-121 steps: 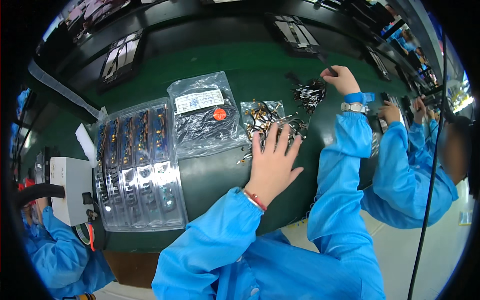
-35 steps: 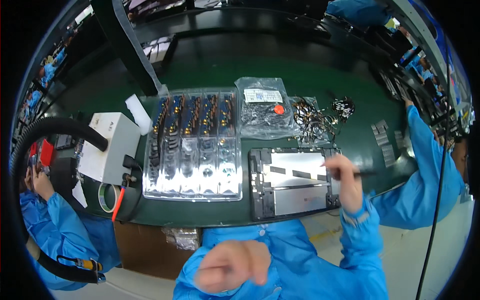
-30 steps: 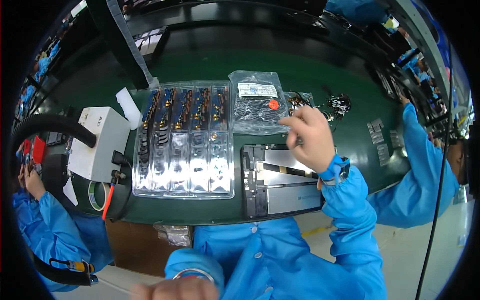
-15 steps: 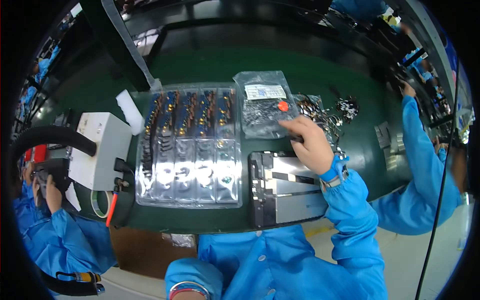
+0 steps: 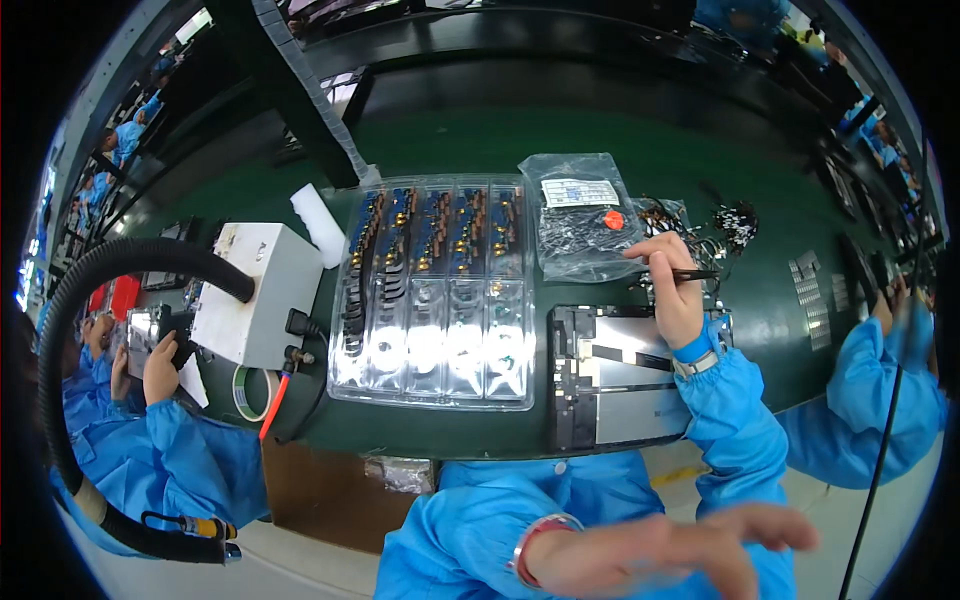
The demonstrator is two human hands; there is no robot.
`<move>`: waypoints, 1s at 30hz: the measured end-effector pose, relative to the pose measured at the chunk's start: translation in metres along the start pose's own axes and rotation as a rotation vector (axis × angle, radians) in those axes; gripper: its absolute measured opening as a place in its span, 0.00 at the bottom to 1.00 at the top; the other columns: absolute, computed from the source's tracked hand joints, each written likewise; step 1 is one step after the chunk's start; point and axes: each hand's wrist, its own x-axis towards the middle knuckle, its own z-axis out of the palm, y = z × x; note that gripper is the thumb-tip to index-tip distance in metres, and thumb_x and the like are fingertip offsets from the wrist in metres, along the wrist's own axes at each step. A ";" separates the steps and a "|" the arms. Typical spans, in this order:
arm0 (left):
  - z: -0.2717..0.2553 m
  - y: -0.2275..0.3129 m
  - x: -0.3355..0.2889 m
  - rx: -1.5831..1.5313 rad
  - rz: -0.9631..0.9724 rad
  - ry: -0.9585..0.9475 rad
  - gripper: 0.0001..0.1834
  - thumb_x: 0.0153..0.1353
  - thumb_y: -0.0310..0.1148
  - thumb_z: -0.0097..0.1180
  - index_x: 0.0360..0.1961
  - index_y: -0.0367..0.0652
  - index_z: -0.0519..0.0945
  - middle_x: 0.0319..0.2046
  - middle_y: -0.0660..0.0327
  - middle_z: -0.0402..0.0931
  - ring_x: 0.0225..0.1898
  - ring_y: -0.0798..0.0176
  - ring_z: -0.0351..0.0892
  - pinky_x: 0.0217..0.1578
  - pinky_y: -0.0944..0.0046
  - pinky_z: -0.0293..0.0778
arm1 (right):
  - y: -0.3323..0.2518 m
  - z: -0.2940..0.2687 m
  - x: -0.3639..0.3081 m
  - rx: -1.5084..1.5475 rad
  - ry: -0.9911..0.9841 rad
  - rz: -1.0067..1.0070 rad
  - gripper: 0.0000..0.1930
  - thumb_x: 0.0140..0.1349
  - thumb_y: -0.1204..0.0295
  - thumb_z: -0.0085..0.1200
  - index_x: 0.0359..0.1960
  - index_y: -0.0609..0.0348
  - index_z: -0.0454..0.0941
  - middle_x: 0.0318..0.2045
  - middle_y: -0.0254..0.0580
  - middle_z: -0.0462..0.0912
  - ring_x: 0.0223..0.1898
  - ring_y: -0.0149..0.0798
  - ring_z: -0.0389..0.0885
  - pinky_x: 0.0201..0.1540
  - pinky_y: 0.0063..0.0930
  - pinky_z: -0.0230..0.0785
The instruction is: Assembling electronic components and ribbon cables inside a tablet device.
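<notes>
My right hand (image 5: 676, 301) is closed on slim black tweezers (image 5: 692, 275), above the far edge of an opened flat device (image 5: 640, 417) with silver battery packs and a black strip inside. Low in the picture, my left hand (image 5: 640, 555) is blurred, reaching rightward in front of my body with its fingers spread and nothing visible in them. Beyond the device lies a clear bag (image 5: 578, 240) of small dark parts, with a white label and an orange dot. A clear compartment tray (image 5: 432, 398) left of the device holds blue-and-gold small parts and black curved pieces.
A white box (image 5: 250, 310) with a thick black hose (image 5: 150, 250) stands left of the tray, near a tape roll (image 5: 254, 393) and white foam (image 5: 318, 225). Loose cables (image 5: 737, 226) and metal strips (image 5: 811, 300) lie rightward. Co-workers' hands (image 5: 160, 370) work on both sides.
My left hand has come up into view, reaching right. Tweezers now show in my right hand, which was near the bag. The whole view has shifted, so the table appears further right.
</notes>
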 end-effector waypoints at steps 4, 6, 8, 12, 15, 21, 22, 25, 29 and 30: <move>0.018 -0.004 0.020 -0.057 0.030 -0.129 0.32 0.66 0.53 0.25 0.36 0.35 0.74 0.41 0.53 0.69 0.45 0.56 0.67 0.48 0.58 0.61 | 0.003 -0.005 -0.004 0.006 0.024 0.073 0.15 0.65 0.67 0.38 0.31 0.62 0.77 0.28 0.37 0.69 0.30 0.31 0.64 0.34 0.23 0.56; 0.017 -0.018 0.015 -0.079 -0.056 -0.297 0.40 0.64 0.59 0.16 0.38 0.33 0.74 0.45 0.54 0.66 0.49 0.59 0.63 0.52 0.61 0.56 | 0.003 -0.003 -0.003 0.006 0.015 0.076 0.16 0.65 0.66 0.38 0.31 0.62 0.77 0.28 0.37 0.69 0.30 0.31 0.64 0.35 0.24 0.56; 0.021 -0.030 0.016 -0.068 -0.057 -0.324 0.40 0.64 0.59 0.16 0.39 0.33 0.74 0.46 0.53 0.66 0.50 0.58 0.63 0.53 0.60 0.55 | 0.003 -0.005 -0.003 0.007 0.042 0.077 0.17 0.66 0.64 0.37 0.30 0.63 0.77 0.28 0.37 0.70 0.30 0.32 0.64 0.35 0.24 0.56; 0.035 -0.054 0.010 -0.567 -0.316 -0.275 0.34 0.65 0.54 0.29 0.43 0.29 0.73 0.47 0.51 0.67 0.51 0.53 0.65 0.54 0.56 0.57 | 0.011 -0.006 -0.003 0.076 0.057 0.088 0.19 0.66 0.63 0.37 0.29 0.64 0.77 0.27 0.38 0.73 0.31 0.32 0.66 0.35 0.25 0.56; 0.031 -0.051 0.008 -0.307 -0.322 -0.376 0.31 0.65 0.52 0.32 0.44 0.30 0.73 0.46 0.51 0.68 0.50 0.54 0.66 0.53 0.57 0.59 | 0.008 -0.009 -0.003 0.114 0.085 0.090 0.20 0.67 0.62 0.36 0.28 0.64 0.76 0.25 0.37 0.72 0.29 0.31 0.65 0.35 0.24 0.56; -0.011 -0.021 -0.003 0.424 -0.239 -0.673 0.23 0.63 0.44 0.42 0.45 0.31 0.72 0.45 0.50 0.69 0.47 0.54 0.70 0.49 0.58 0.65 | 0.014 -0.008 -0.009 0.176 0.045 0.160 0.15 0.64 0.65 0.45 0.25 0.63 0.74 0.20 0.30 0.71 0.24 0.24 0.65 0.28 0.20 0.57; -0.017 -0.013 -0.003 0.539 -0.218 -0.719 0.22 0.63 0.42 0.44 0.46 0.31 0.72 0.45 0.50 0.69 0.47 0.54 0.71 0.48 0.58 0.66 | 0.017 -0.011 -0.010 0.163 0.029 0.167 0.13 0.62 0.66 0.48 0.25 0.63 0.74 0.20 0.30 0.71 0.24 0.23 0.65 0.27 0.19 0.57; -0.025 0.053 -0.011 1.230 -0.728 -0.370 0.19 0.60 0.43 0.43 0.40 0.39 0.76 0.46 0.50 0.72 0.47 0.50 0.71 0.47 0.58 0.66 | -0.005 -0.008 -0.003 0.217 -0.080 0.312 0.07 0.59 0.70 0.52 0.31 0.62 0.74 0.26 0.30 0.74 0.28 0.23 0.69 0.31 0.16 0.61; -0.079 0.082 0.016 2.620 -0.188 0.382 0.08 0.55 0.35 0.50 0.32 0.44 0.76 0.33 0.61 0.75 0.45 0.58 0.71 0.50 0.47 0.58 | 0.005 -0.018 0.000 0.337 -0.071 0.312 0.08 0.60 0.72 0.50 0.39 0.62 0.75 0.31 0.33 0.74 0.34 0.25 0.70 0.36 0.17 0.63; -0.095 0.082 0.018 2.612 -0.189 0.394 0.08 0.55 0.35 0.50 0.32 0.44 0.76 0.33 0.61 0.75 0.45 0.58 0.71 0.50 0.47 0.58 | 0.005 -0.020 0.001 0.226 -0.059 0.268 0.09 0.60 0.73 0.50 0.41 0.61 0.75 0.33 0.35 0.74 0.36 0.26 0.70 0.38 0.19 0.63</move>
